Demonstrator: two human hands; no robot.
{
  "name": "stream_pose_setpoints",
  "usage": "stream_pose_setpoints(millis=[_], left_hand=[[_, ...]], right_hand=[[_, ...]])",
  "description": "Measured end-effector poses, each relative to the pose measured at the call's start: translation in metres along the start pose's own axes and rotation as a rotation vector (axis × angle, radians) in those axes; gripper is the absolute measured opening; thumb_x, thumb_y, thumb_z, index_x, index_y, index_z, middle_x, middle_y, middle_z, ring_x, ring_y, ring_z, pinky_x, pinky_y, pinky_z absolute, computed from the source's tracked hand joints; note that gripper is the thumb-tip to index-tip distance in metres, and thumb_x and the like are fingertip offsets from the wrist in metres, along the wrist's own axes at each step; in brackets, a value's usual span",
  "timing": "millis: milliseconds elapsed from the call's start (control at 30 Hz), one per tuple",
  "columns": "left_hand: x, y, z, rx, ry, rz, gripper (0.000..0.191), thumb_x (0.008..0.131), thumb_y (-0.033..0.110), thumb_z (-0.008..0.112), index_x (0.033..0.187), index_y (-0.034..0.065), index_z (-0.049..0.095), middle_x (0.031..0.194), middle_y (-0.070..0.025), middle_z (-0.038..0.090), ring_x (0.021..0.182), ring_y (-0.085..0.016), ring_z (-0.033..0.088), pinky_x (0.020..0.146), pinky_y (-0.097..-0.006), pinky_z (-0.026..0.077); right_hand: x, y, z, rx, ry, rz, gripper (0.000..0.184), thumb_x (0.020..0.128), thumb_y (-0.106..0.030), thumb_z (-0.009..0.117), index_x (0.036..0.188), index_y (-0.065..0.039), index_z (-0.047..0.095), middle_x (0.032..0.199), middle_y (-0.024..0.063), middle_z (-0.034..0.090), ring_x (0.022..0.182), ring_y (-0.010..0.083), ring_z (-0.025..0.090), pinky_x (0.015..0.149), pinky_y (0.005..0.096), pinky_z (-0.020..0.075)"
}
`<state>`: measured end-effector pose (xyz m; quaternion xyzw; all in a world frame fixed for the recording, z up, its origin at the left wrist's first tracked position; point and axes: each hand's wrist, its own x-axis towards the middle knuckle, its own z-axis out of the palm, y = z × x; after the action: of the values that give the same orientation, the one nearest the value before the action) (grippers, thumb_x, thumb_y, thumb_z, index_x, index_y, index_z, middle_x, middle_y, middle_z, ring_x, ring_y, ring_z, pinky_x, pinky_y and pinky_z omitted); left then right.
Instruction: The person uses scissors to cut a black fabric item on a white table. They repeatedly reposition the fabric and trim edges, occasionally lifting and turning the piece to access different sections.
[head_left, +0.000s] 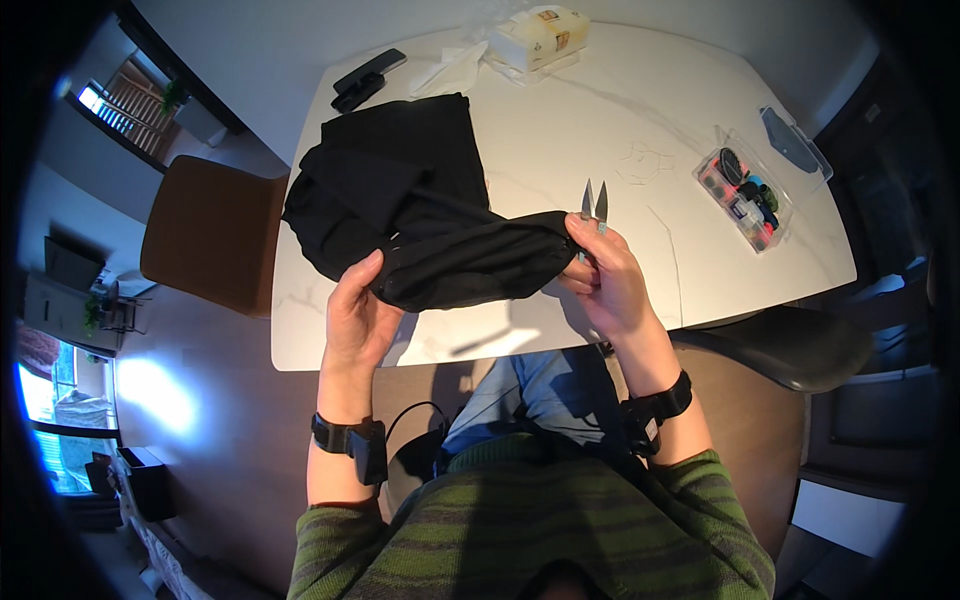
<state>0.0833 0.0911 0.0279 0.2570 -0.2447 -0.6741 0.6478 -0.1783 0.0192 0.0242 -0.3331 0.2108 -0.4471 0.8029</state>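
Observation:
A black fabric garment (405, 165) lies in folds on the left of the white marbled table, and its near edge is raised between both hands. My left hand (360, 307) pinches one end of that edge, thumb on top. My right hand (611, 277) grips the other end and also holds small thread snips (594, 206), whose two pointed blades stick up apart beyond the thumb. The handle of the snips is mostly hidden by the fingers. The cloth is stretched between the hands above the table's front edge.
An open clear sewing box (742, 199) with thread spools stands at the right, near a clear case (795, 142). Loose threads (645, 161) lie mid-table. A tissue pack (540, 37) and dark objects (367, 79) are at the back. A brown chair (217, 232) stands left, a black chair (780, 349) right.

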Motion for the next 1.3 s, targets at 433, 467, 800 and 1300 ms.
stream_pose_setpoints(millis=[433, 467, 800, 1300], left_hand=[[-0.009, 0.013, 0.013, 0.410, -0.078, 0.016, 0.026, 0.075, 0.008, 0.072, 0.096, -0.0007, 0.061, 0.089, -0.0041, 0.063, 0.082, -0.010, 0.058, 0.081, -0.0227, 0.045], [-0.009, 0.014, 0.015, 0.413, -0.099, 0.016, 0.025, 0.075, 0.006, 0.073, 0.096, -0.0003, 0.061, 0.089, -0.0042, 0.063, 0.082, -0.009, 0.058, 0.080, -0.0230, 0.045], [-0.003, 0.004, 0.036, 0.974, 0.125, 0.203, 0.012, 0.085, 0.004, 0.066, 0.094, -0.0019, 0.068, 0.088, 0.0005, 0.065, 0.076, -0.003, 0.055, 0.069, -0.0182, 0.044], [0.004, 0.001, 0.032, 0.902, 0.241, 0.164, 0.013, 0.086, 0.006, 0.066, 0.096, -0.0023, 0.068, 0.080, 0.0041, 0.062, 0.071, -0.001, 0.051, 0.063, -0.0153, 0.038]], right_hand=[[-0.008, 0.001, -0.006, -0.241, 0.158, -0.024, 0.021, 0.092, -0.017, 0.058, 0.105, -0.001, 0.055, 0.064, -0.0088, 0.035, 0.050, 0.0008, 0.028, 0.045, 0.0174, 0.0221], [-0.009, 0.001, -0.008, -0.235, 0.143, -0.015, 0.019, 0.093, -0.017, 0.057, 0.104, -0.002, 0.055, 0.066, -0.0088, 0.035, 0.051, 0.0009, 0.028, 0.046, 0.0174, 0.0227], [-0.009, 0.005, -0.011, -0.106, 0.116, 0.006, 0.017, 0.093, -0.016, 0.058, 0.100, -0.001, 0.055, 0.064, -0.0076, 0.038, 0.048, 0.0006, 0.028, 0.043, 0.0173, 0.0207], [-0.007, 0.008, -0.012, -0.114, 0.132, 0.081, 0.017, 0.094, -0.020, 0.055, 0.081, -0.009, 0.051, 0.061, -0.0084, 0.035, 0.047, 0.0009, 0.025, 0.042, 0.0179, 0.0192]])
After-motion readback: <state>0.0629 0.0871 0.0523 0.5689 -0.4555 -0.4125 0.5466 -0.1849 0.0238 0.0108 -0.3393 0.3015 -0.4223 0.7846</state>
